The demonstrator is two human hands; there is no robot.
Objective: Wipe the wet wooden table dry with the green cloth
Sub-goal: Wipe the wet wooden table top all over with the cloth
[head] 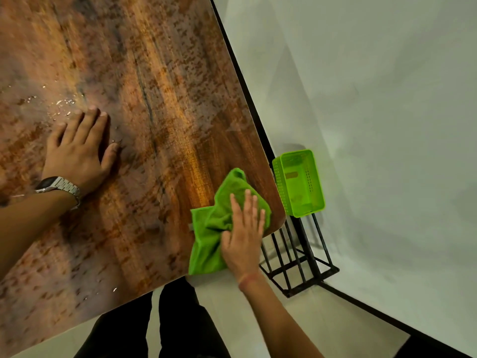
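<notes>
Pressing flat on the green cloth (213, 223) with the right hand (242, 241), fingers (249, 205) straight and slightly spread, not curled round the fabric. Lying bunched and creased under and to the left of those fingers, at the near right corner of the wooden counter (154, 99), with one flap reaching the counter's near edge beside the right wrist and another peak poking out beyond the fingertips. Wearing a thin reddish band on that right wrist.

Resting palm down on the bare counter with the left hand (80, 148), well apart from the cloth, fingers (89, 122) straight and close together, thumb splayed out to the right, holding nothing. Wearing a metal watch (58, 186) on the left wrist. Glinting just beyond and to the left of the left fingertips: scattered water droplets (62, 103) on the wood. Showing a few more small wet specks near the counter's front edge, below the left forearm.

Standing just past the right fingers, off the counter's corner: a bright green plastic basket (300, 183) with perforated walls, sitting on top of a black metal rack (296, 264). Blurring slightly across the whole view, so finer detail of the wet patches cannot be told.
</notes>
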